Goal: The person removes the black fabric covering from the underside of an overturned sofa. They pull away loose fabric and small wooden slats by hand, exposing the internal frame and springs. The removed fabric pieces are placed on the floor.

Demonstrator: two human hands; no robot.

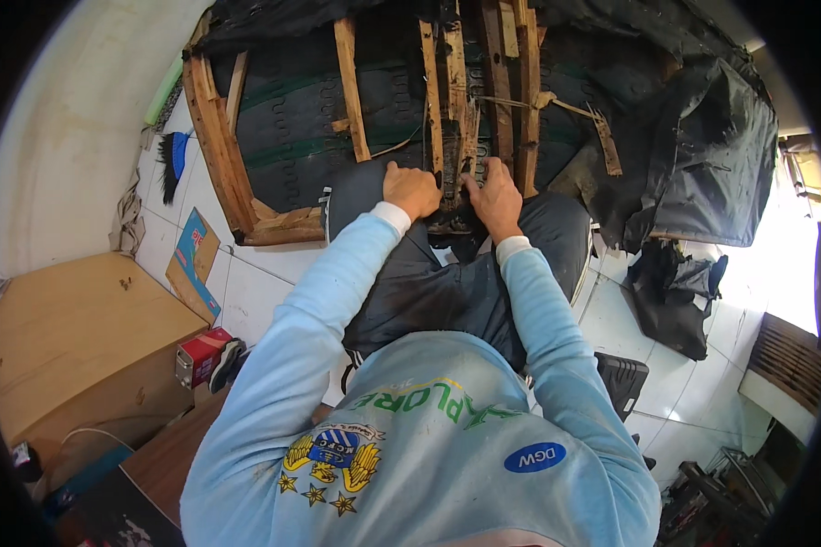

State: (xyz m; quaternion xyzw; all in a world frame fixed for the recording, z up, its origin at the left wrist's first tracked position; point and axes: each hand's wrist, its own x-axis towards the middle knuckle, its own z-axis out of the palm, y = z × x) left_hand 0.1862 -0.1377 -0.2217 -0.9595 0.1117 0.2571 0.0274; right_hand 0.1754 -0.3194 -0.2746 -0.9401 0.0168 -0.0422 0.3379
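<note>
In front of me lies an upturned sofa frame (219, 155) of bare wood, with dark lining and wavy springs. My left hand (412, 191) is closed at the lower end of a narrow wooden slat (432, 100), its fingers partly hidden beyond the knuckles. My right hand (496, 199) is bent beside a splintered wooden strip (469, 132), with the thumb close to it. The right fingertips curl downward out of sight, so what they hold is hidden. Between the hands, the wood looks broken and dark.
Torn black fabric (702, 155) hangs over the frame's right side, and another black piece (675, 296) lies on the tiled floor. A loose splintered stick (606, 144) dangles at right. To the left are a blue brush (173, 164), cardboard (193, 260), a wooden board (82, 337) and a red box (202, 356).
</note>
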